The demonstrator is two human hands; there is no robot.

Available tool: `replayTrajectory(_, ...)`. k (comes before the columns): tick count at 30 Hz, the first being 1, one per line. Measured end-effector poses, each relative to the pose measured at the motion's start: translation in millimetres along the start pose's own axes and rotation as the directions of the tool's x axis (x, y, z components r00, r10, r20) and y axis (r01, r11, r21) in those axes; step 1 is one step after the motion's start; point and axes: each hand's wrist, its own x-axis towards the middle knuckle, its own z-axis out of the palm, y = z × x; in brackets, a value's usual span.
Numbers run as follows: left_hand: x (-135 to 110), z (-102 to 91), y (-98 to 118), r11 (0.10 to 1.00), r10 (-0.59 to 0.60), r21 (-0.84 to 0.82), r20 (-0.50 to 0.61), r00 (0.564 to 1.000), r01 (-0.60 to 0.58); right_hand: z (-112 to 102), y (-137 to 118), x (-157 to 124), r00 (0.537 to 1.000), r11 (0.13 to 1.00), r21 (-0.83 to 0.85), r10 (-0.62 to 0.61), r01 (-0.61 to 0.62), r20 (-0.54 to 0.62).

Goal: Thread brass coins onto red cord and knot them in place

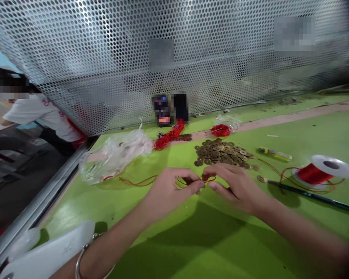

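Over the green table, my left hand [176, 190] pinches a thin red cord [145, 181] between thumb and fingertips. The cord's loose strands trail off to the left, and a small loop of it pokes out toward the right. My right hand [235, 186] is close beside the left, its thumb and fingers curved around that loop with a gap between them; whether they touch the cord is hard to make out. Just behind the hands lies a heap of brass coins with holes [221, 152]. One more coin [261, 178] rests by the tip of a dark rod [314, 195] on the right.
A spool of red thread [317, 170] stands at the right, near a yellow lighter or cutter [275, 154]. Red cord bundles [170, 136] and a plastic bag [116, 155] lie behind. A white box [52, 252] is front left. Perforated metal [110, 77] borders the table; a person [49, 116] sits beyond.
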Motion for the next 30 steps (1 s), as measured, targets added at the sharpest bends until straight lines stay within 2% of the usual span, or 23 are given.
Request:
replayTrajectory(6, -2, 1.9, 2, 0.999, -0.021, 0.04, -0.001, 1.0, 0.021, 2, -2, 1, 0.996, 0.996, 0.021, -0.085, 0.085, -0.017)
replayTrajectory(10, -1, 0.5, 3, 0.999, 0.001, 0.035, 0.0, 1.0, -0.001, -2, -6, 4, 0.997, 0.993, 0.087, -0.076, 0.077, -0.015)
replayTrajectory(13, 0, -3.3, 3, 0.999, 0.014, 0.03, -0.011, 1.0, -0.014, -7, -7, 5, 0.999, 0.991, 0.132, -0.02, 0.024, -0.031)
replayTrajectory(17, 0, -15.9, 3, 0.998, 0.038, 0.049, -0.073, 0.997, -0.034, -14, -2, 4, 0.986, 0.968, 0.214, 0.151, -0.134, -0.067)
replayTrajectory(20, -1, -29.5, 2, 0.996, 0.06, 0.076, -0.129, 0.99, -0.05, -20, 8, 3, 0.958, 0.933, 0.296, 0.252, -0.204, -0.134)
replayTrajectory(24, -1, -45.9, 1, 0.994, 0.099, 0.069, -0.2, 0.975, -0.087, -26, 27, 4, 0.902, 0.869, 0.447, 0.349, -0.211, -0.254)
replayTrajectory(27, -2, -54.4, 3, 0.994, 0.106, 0.046, -0.238, 0.965, -0.098, -28, 43, 6, 0.832, 0.79, 0.579, 0.45, -0.202, -0.324)
replayTrajectory(30, -3, -60.3, 3, 0.994, 0.109, 0.012, -0.28, 0.954, -0.111, -30, 57, 10, 0.738, 0.701, 0.698, 0.548, -0.148, -0.394)
